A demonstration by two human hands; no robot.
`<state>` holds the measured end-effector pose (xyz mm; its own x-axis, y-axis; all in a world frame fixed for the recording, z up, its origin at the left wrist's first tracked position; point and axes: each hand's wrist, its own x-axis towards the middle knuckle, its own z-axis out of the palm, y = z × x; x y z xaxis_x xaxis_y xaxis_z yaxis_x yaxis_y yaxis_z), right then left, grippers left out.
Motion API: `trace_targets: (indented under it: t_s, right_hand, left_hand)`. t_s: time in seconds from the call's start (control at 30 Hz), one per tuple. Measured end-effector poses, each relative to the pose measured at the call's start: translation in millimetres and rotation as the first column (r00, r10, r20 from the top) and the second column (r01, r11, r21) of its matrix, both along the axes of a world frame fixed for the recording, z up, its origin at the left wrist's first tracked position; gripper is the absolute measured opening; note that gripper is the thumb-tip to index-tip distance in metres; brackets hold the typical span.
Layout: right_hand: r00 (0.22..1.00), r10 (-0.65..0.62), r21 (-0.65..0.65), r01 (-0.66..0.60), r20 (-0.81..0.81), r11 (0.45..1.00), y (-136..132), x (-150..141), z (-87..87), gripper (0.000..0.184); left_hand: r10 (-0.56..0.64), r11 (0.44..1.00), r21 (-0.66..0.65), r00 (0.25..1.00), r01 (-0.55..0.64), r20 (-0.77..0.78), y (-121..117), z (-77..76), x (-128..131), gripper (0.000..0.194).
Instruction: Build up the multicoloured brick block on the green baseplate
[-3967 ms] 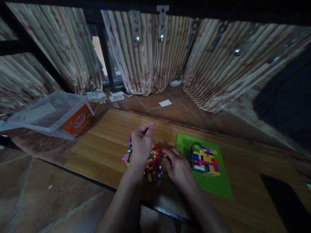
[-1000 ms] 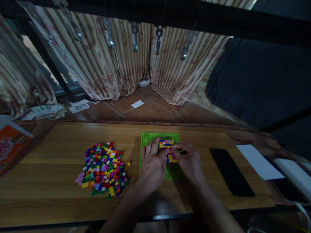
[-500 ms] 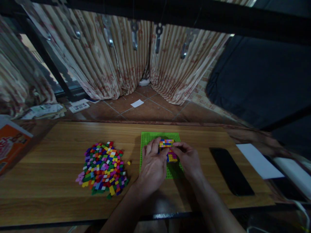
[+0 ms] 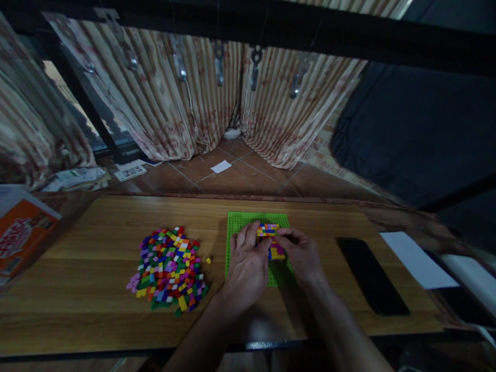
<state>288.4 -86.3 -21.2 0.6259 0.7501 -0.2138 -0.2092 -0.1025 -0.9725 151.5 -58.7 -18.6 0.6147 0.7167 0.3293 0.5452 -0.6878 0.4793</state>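
Note:
A small build of colourful toy bricks [image 4: 276, 252] stands on a green studded baseplate [image 4: 237, 219], its rows mixing yellow, blue, purple and orange. My left hand [image 4: 248, 264] curls around the build's left side, thumb reaching in over its middle. From the right, my right hand [image 4: 305, 257] grips the build with bent fingers, index and thumb against its right edge. Both sets of fingertips hide part of the bricks, and whether a loose brick lies between them cannot be seen.
To the left spreads a heap of loose toy bricks [image 4: 170, 271], with a single yellow brick [image 4: 208, 260] beside it. A black flat slab [image 4: 372, 276] and white paper [image 4: 417, 259] lie on the right. An orange and white box [image 4: 23, 232] stands at the far left.
The whole view has shifted slightly, so things appear a little further right. Both hands keep almost the same grip on the brick build.

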Motion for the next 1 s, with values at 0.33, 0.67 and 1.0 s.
trace_targets:
  t_s: [0.33,0.67,1.0]
  right_hand:
    - [0.956,-0.198,0.163,0.164,0.216,0.973,-1,5,13.9,0.019]
    - [0.707,0.21,0.064,-0.34,0.675,0.938,-7,-55,14.2,0.013]
    - [0.336,0.446,-0.19,-0.58,0.83,0.792,4,-99,-4.6,0.021]
  left_hand:
    - [0.039,0.997,-0.078,0.977,-0.023,0.211,10,8.2,-12,0.034]
    - [0.409,0.912,-0.227,0.733,-0.341,0.543,58,22.1,-74,0.024]
    - [0.703,0.711,-0.658,0.283,-0.249,0.653,73,31.1,-113,0.023]
